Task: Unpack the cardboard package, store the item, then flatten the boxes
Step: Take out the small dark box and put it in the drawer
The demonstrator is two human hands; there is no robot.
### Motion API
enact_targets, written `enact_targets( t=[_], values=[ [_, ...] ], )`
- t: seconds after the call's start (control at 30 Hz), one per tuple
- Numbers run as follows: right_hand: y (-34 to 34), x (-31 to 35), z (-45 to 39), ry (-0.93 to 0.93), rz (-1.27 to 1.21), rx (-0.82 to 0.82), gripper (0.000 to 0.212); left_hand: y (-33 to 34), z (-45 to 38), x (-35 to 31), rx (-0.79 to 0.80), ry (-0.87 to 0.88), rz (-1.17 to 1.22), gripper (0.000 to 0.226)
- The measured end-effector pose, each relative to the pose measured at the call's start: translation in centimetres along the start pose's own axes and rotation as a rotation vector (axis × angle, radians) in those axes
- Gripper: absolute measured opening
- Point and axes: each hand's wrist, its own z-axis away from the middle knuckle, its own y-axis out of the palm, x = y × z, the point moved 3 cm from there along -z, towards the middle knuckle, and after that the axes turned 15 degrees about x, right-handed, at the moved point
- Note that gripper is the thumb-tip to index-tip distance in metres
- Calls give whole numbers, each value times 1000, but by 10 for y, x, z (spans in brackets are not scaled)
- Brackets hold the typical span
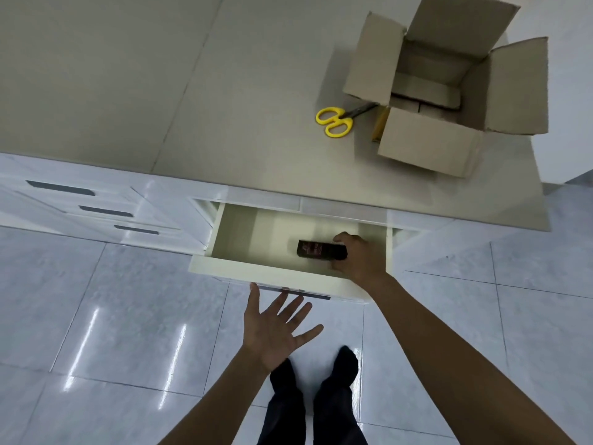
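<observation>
Glossy tiled floor [128, 316] below, drawer [272, 271] pulled out, right hand [359, 255] grasping dark box [316, 249] inside, left hand [272, 329] spread empty near its front: risk of pinched fingers if pushed shut early.

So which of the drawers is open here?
The wide drawer under the counter's right part, where the right hand holds a dark item. The three narrower drawers stacked to its left are shut.
</observation>
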Motion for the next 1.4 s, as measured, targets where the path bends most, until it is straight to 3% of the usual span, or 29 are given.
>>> enact_targets(
  t=[0.23,0.5,0.83,0.97,1.03,1.13,1.23,1.4],
  values=[
    [-13,-5,17,4,-72,-36,45,9,23,-7,177,-31,24,79],
    [-33,25,34,28,73,-26,44,38,4,-14,167,-21,5,83],
    [-46,65,83,-88,419,-243,32,106,-60,-38,132,77,-100,87],
    [-67,72,104,-146,287,-290,25,127,-71,-43,48,110,-119,81],
    [-85,72,119,-152,156,-357,20,133,-65,-43,14,62,-213,71],
    [-118,63,131,-107,-180,-440,11,143,-41,-39,41,-167,-495,54],
    [-143,56,133,-47,-354,-397,21,168,-15,-39,62,-322,-854,48],
    [-146,67,138,-84,-339,-381,46,232,-1,-56,44,-84,-1182,28]
  ],
)
